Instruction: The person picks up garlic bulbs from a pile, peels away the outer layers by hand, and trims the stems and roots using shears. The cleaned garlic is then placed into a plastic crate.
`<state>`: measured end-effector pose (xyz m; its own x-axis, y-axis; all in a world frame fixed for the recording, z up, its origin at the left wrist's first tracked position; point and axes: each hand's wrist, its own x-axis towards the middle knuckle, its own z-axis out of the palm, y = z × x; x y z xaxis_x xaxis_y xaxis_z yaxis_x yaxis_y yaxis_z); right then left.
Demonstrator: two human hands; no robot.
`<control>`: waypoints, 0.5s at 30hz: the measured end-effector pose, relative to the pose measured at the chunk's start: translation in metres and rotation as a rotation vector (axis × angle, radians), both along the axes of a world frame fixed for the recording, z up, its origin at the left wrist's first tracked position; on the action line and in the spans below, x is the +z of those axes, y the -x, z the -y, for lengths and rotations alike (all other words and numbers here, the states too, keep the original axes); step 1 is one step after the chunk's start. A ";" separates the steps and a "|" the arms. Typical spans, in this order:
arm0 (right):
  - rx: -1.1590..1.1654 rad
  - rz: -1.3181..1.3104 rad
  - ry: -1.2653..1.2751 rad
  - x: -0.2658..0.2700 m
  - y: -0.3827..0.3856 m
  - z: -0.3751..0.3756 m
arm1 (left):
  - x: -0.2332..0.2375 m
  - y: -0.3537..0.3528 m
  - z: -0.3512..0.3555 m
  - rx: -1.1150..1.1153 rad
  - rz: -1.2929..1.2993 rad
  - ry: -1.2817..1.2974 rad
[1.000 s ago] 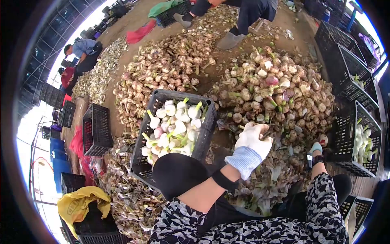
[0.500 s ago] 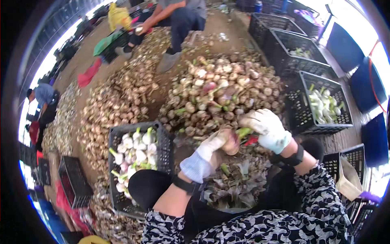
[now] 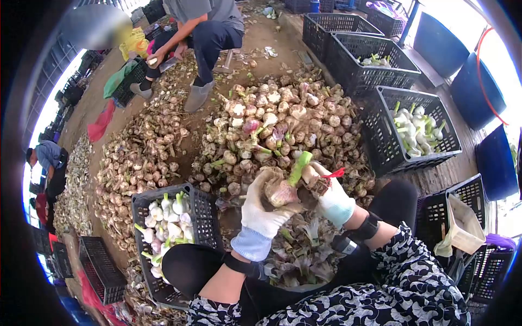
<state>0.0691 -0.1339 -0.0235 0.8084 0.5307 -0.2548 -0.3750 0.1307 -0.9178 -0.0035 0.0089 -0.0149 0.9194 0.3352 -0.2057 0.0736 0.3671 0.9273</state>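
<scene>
Clamping the garlic bulb (image 3: 281,191) in my left hand (image 3: 261,209), grip closed tight, I have my right hand (image 3: 331,198) shut on a red tool (image 3: 334,174) at its side, just in front of the pile (image 3: 283,125). I judge trimming is in hand. A clean cut calls for a steady bulb. The crate (image 3: 209,217) sits left of the pile.

Garlic-sorting yard: heaped garlic bulbs (image 3: 283,125) on dirt floor, black plastic crates (image 3: 380,146), squatting workers.
</scene>
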 end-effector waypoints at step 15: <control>0.110 0.346 0.129 0.008 -0.015 0.013 | -0.007 0.001 0.005 -0.012 0.213 -0.806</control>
